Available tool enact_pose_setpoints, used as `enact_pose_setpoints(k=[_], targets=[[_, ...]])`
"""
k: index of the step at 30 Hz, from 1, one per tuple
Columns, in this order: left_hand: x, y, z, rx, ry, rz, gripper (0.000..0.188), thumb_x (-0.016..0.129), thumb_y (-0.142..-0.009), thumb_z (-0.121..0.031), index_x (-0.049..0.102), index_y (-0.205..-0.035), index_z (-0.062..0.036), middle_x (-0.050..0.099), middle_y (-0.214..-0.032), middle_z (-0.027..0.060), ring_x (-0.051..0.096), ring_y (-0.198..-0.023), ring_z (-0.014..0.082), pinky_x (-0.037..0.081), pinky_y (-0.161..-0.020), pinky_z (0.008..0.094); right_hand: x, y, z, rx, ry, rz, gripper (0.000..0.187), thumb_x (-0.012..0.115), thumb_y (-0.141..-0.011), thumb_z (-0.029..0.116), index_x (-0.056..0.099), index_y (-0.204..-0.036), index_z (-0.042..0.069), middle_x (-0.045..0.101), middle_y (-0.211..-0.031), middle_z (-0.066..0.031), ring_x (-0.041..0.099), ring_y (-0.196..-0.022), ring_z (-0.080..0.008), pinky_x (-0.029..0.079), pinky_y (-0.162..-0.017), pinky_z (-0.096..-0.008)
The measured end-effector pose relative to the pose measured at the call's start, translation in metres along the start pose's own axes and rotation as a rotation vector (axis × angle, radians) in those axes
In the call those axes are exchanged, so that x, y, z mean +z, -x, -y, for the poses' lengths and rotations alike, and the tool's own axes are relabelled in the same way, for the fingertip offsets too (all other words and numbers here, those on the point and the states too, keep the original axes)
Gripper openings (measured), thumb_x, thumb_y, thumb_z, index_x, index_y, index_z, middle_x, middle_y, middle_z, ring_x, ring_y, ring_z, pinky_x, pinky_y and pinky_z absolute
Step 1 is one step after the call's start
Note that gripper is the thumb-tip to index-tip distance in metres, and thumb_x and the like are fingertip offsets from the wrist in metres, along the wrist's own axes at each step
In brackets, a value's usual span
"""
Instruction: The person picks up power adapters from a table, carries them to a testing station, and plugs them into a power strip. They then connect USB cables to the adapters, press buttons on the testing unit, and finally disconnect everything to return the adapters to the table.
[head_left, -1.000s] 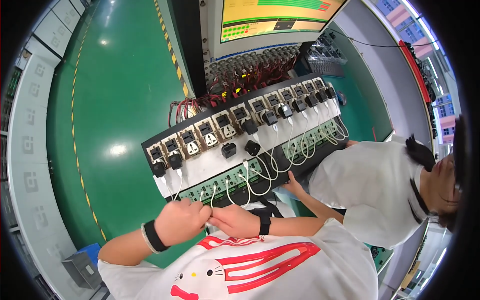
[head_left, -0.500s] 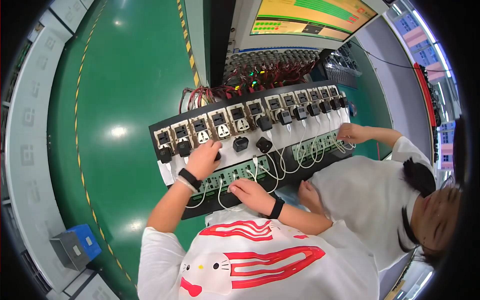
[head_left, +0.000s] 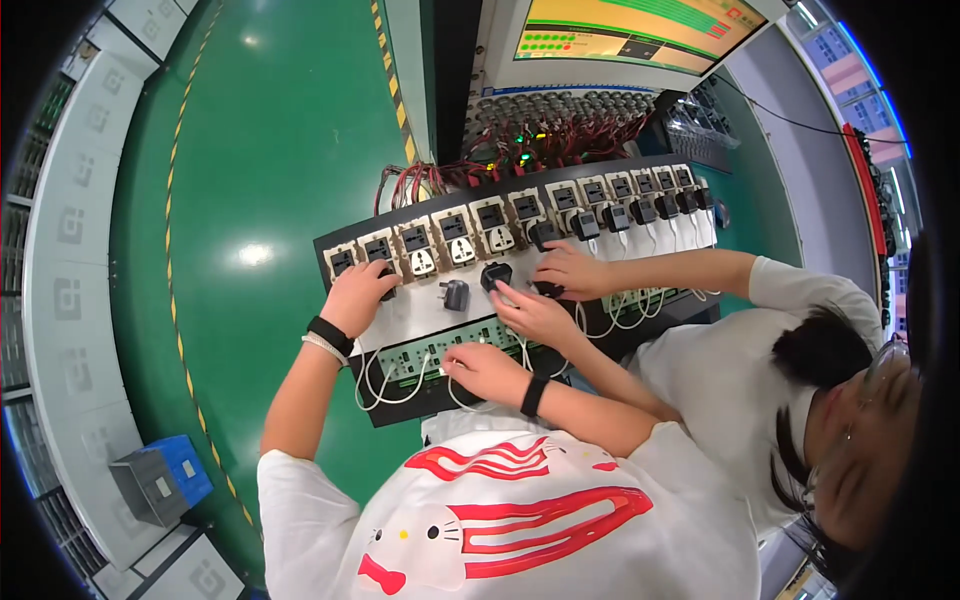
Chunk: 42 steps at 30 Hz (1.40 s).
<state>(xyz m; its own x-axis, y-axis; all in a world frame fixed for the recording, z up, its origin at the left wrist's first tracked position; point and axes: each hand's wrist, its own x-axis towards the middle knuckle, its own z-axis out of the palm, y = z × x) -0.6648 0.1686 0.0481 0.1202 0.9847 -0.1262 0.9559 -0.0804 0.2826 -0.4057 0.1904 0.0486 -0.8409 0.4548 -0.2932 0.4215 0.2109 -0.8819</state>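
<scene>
My left hand (head_left: pixel 357 297) is at the left end of a sloped socket rack (head_left: pixel 420 296), its fingers curled around a black power adapter (head_left: pixel 389 292) at the second socket. The hand covers most of that adapter and its neighbour. Lower down, my right hand (head_left: pixel 487 370) pinches a white cable plug (head_left: pixel 446 369) at the green port board (head_left: pixel 405 357). Between my hands and the sockets, a loose black adapter (head_left: pixel 455 295) lies with its prongs pointing left. White cables (head_left: pixel 367 385) loop down from the board's left end.
A co-worker on the right reaches in: one hand (head_left: pixel 540 318) touches a black adapter (head_left: pixel 496 276), the other hand (head_left: pixel 572 270) covers another. More adapters (head_left: pixel 614 216) fill the right-hand sockets. A monitor (head_left: pixel 620 35) and red wiring (head_left: pixel 560 145) stand behind; bins (head_left: pixel 165 480) sit left.
My left hand has let go of one adapter, now lying loose, and moved left to another. My right hand has shifted slightly left. The co-worker's hands have come in from the right.
</scene>
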Motion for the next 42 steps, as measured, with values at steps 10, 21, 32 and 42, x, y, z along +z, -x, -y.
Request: enact_pose_setpoints(k=[10, 21, 32, 42], targets=[[-0.067, 0.023, -0.059, 0.113, 0.241, -0.100, 0.047, 0.072, -0.061, -0.008, 0.059, -0.106, -0.0089, 0.053, -0.105, 0.0121, 0.052, -0.093, 0.0308, 0.046, -0.079, 0.0387, 0.010, -0.034, 0.023, -0.124, -0.099, -0.214, 0.039, 0.052, -0.091, 0.030, 0.049, -0.111, -0.003, 0.055, -0.094, -0.0190, 0.054, -0.086, -0.0332, 0.044, -0.078, -0.0390], [-0.058, 0.044, -0.091, 0.109, 0.191, 0.131, 0.028, 0.068, -0.066, -0.016, 0.055, -0.088, -0.0055, 0.056, -0.081, 0.0114, 0.057, -0.078, 0.0310, 0.047, -0.066, 0.0397, -0.004, -0.012, 0.054, -0.050, -0.052, -0.009, 0.027, 0.048, -0.091, 0.026, 0.053, -0.088, -0.001, 0.059, -0.079, -0.0209, 0.056, -0.078, -0.0406, 0.043, -0.067, -0.0464], [-0.121, 0.067, -0.121, 0.166, 0.172, 0.328, 0.022, 0.067, -0.068, -0.021, 0.055, -0.081, -0.0074, 0.057, -0.073, 0.0108, 0.059, -0.063, 0.0302, 0.047, -0.054, 0.0402, -0.024, 0.022, 0.084, -0.264, -0.167, 0.280, 0.029, 0.044, -0.093, 0.028, 0.051, -0.089, 0.001, 0.055, -0.071, -0.0218, 0.053, -0.070, -0.0413, 0.043, -0.064, -0.0466], [-0.169, 0.026, -0.008, -0.251, -0.050, -0.349, 0.024, 0.064, -0.068, -0.007, 0.051, -0.088, -0.0012, 0.055, -0.081, 0.0159, 0.056, -0.076, 0.0341, 0.045, -0.064, 0.0411, -0.057, 0.082, -0.042, 0.224, -0.191, -0.235, 0.026, 0.046, -0.092, 0.026, 0.055, -0.087, 0.001, 0.055, -0.077, -0.0141, 0.055, -0.073, -0.0272, 0.045, -0.069, -0.0341]])
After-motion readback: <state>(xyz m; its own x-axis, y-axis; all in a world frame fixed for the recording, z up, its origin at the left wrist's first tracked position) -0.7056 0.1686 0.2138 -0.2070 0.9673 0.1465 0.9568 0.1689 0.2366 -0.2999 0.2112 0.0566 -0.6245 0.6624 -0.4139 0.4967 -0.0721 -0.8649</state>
